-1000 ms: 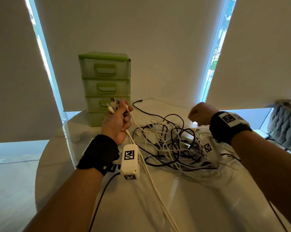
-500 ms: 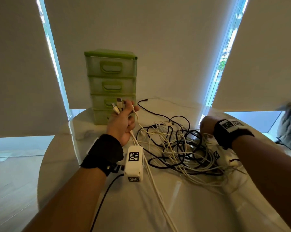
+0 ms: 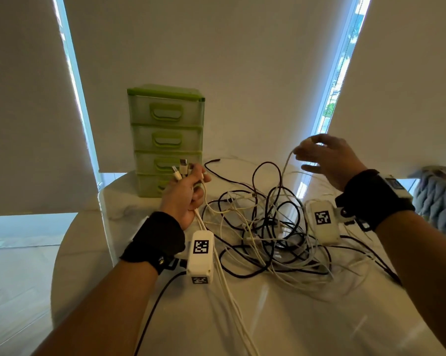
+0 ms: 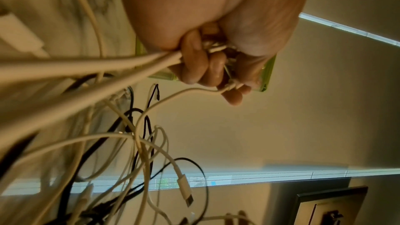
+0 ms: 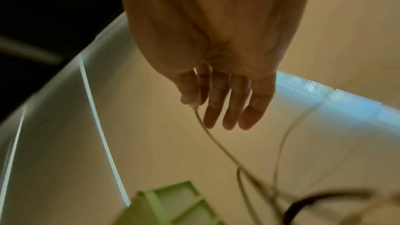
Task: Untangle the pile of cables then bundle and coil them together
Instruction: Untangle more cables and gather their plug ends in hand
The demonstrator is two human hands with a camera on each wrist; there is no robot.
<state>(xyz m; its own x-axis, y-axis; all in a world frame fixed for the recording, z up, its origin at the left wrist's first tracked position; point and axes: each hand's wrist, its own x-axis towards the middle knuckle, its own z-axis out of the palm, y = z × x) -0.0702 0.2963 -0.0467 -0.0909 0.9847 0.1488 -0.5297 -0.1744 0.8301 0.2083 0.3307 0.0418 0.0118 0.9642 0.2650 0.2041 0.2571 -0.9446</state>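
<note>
Right hand now lifting above the round white marble table, thumb and forefinger pinching a thin white cable drawn up from the tangled black-and-white cable pile mid-table, other fingers spread, left hand still clenching white cable ends beside the green plastic drawer unit at the far edge.

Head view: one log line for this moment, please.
left hand: grips white cable ends | right hand: pinches white cable, raised over pile | pile: tangled | table

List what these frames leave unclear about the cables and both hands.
- Head view: how many cables the tangle holds; strands overlap.
- Left wrist view: plug ends in the left hand, hidden by curled fingers.
- Right wrist view: white cable pinched by right hand; its tip is hidden, lower run blurred.
</note>
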